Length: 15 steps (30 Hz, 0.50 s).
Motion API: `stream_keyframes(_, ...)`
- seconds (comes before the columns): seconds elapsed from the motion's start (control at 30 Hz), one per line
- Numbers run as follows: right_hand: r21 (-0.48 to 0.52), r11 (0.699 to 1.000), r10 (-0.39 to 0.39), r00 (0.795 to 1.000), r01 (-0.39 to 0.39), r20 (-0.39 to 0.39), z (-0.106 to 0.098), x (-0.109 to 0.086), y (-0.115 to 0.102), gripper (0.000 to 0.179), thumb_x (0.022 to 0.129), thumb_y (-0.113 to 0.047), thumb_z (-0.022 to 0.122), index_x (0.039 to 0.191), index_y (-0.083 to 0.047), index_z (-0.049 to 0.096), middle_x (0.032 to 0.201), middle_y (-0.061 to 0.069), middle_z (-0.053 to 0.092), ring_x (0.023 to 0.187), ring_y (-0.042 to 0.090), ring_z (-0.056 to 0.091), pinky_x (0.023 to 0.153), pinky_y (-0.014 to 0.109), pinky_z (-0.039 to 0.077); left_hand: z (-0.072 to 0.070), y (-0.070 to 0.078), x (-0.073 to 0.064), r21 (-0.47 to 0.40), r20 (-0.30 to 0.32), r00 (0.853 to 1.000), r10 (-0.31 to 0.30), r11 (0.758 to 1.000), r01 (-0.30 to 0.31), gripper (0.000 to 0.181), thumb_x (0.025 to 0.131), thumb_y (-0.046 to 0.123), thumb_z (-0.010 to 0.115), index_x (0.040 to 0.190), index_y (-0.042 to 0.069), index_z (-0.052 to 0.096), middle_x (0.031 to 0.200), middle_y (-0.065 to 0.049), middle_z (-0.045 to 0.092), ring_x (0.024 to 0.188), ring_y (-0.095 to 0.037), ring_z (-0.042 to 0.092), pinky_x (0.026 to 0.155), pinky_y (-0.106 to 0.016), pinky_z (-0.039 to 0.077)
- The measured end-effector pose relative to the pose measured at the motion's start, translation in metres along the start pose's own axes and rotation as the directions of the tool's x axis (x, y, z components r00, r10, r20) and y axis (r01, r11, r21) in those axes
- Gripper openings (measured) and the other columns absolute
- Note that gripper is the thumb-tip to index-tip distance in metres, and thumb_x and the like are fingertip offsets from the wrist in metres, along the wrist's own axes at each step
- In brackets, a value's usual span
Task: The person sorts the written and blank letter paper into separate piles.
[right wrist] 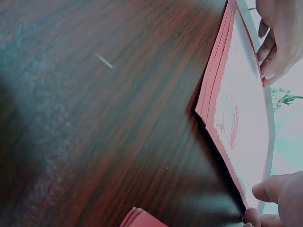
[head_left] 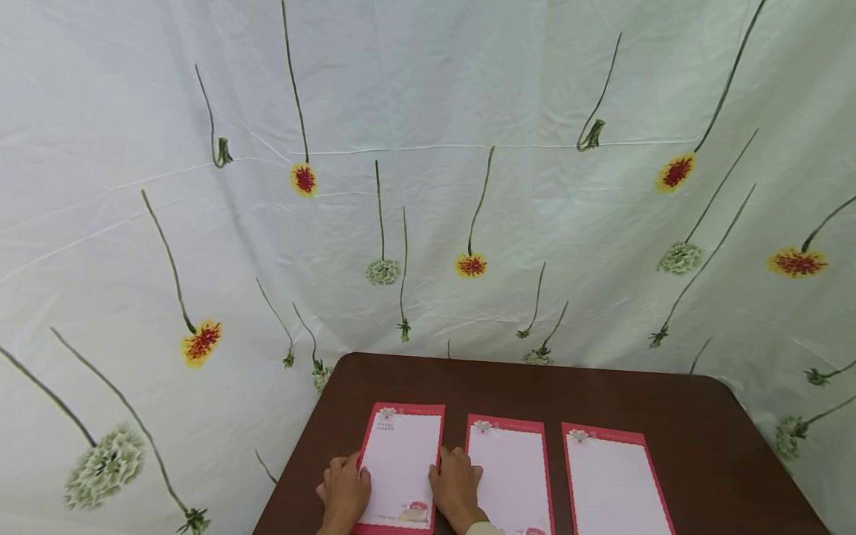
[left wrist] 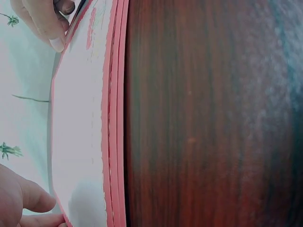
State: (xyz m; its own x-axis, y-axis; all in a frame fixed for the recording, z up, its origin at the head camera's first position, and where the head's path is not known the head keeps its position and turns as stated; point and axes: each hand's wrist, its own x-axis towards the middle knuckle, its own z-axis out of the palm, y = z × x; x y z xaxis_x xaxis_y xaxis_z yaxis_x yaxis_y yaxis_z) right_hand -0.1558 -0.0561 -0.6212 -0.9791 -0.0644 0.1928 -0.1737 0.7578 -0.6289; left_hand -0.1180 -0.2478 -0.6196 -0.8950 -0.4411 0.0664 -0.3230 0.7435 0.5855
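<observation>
A stack of red-bordered stationery paper [head_left: 401, 468] lies at the left of the brown table, with a flower at its top and a small picture low on the right. My left hand [head_left: 345, 490] grips its left edge, the thumb on top. On the opposite edge, my right hand [head_left: 457, 487] holds it between thumb and fingers, close to the middle stack of paper [head_left: 504, 475]. In the left wrist view the near side of the held paper [left wrist: 78, 142] shows several stepped red edges. The right wrist view shows the thumb and a finger at the paper's edge [right wrist: 246, 156].
A third stack of paper [head_left: 615, 483] lies to the right on the brown table [head_left: 521, 383]. Behind the table hangs a white cloth [head_left: 428, 89] printed with flowers. A red paper corner [right wrist: 139, 218] shows low in the right wrist view.
</observation>
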Motion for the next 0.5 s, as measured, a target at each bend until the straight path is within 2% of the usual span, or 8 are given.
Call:
stream_keyframes(0.27, 0.012, 1.000, 0.004, 1.000, -0.004, 0.021, -0.002, 0.001, 0.005, 0.023, 0.088, -0.015, 0.079, 0.105, 0.000, 0.074, 0.085, 0.009, 0.059, 0.090, 0.034, 0.063, 0.073, 0.051, 0.037, 0.004, 0.002, -0.001, 0.010, 0.005, 1.000, -0.004, 1.000, 0.004, 0.043, 0.096, 0.013, 0.059, 0.133, -0.010, 0.062, 0.122, -0.030, 0.055, 0.114, -0.048, 0.049, 0.092, -0.065, 0.033)
stream_keyframes(0.5, 0.041, 0.999, -0.015, 1.000, 0.015, 0.001, -0.017, 0.006, 0.011, 0.036, 0.090, -0.016, 0.078, 0.119, 0.006, 0.074, 0.086, 0.008, 0.061, 0.087, 0.030, 0.062, 0.073, 0.049, 0.039, 0.004, 0.006, -0.001, -0.001, -0.041, 0.999, 0.031, 1.000, -0.031, 0.045, 0.095, 0.013, 0.062, 0.135, -0.009, 0.060, 0.124, -0.030, 0.051, 0.115, -0.050, 0.047, 0.093, -0.066, 0.032)
